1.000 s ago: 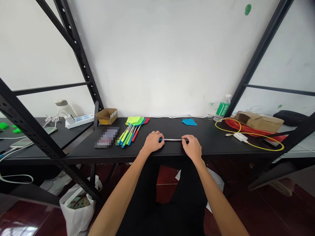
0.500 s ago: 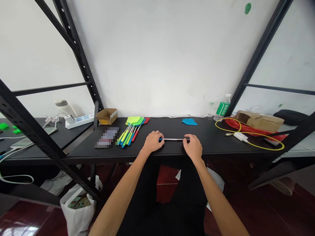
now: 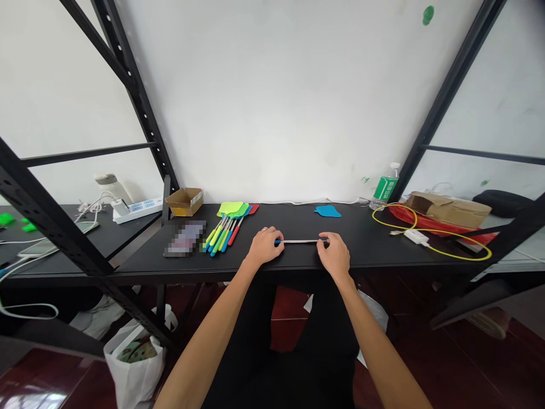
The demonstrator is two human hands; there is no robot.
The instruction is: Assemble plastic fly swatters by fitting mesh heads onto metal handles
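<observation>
My left hand (image 3: 266,245) and right hand (image 3: 334,254), fingers closed: one thin silvery metal rod (image 3: 300,241), blue-ended at nine o'clock.

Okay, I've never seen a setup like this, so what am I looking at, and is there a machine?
There's no robot here, just a person's two bare hands. The view comes from one camera on the person's head, looking forward and down. The left hand and right hand hold a thin metal rod between them, blue near the left hand. On the black table lie a bunch of colourful swatters, a flat blue piece and an open cardboard box. A bottle and yellow cable are to the right.
</observation>
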